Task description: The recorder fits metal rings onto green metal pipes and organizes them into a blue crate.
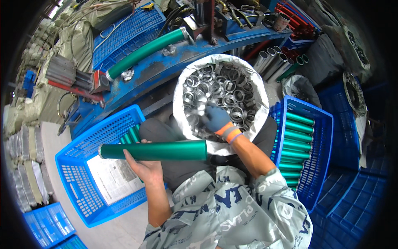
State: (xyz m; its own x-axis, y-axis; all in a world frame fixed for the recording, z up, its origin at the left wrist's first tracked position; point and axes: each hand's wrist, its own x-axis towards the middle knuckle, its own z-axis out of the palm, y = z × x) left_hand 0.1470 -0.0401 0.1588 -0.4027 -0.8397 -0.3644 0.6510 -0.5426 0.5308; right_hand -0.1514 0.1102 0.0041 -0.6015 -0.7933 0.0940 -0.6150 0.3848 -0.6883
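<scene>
My bare left hand (145,166) is closed around a long green metal tube (174,151), held level above my lap. A silver ring sits on the tube's left end; no such ring shows at its right end. My right hand (218,118), in a grey-blue glove with an orange cuff, reaches into a white sack (262,93) full of loose silver metal rings (229,86). Its fingertips are smeared by motion among the rings, so whether they grip one cannot be seen. The sack stands upright between my legs, its rim folded outward.
A blue basket (76,182) at left holds green tubes and a printed sheet. Another blue basket (325,137) at right holds several green tubes (296,147). Across the blue machine bench (155,68) lies another green tube (145,54). Silver tubes (271,62) stand behind the sack.
</scene>
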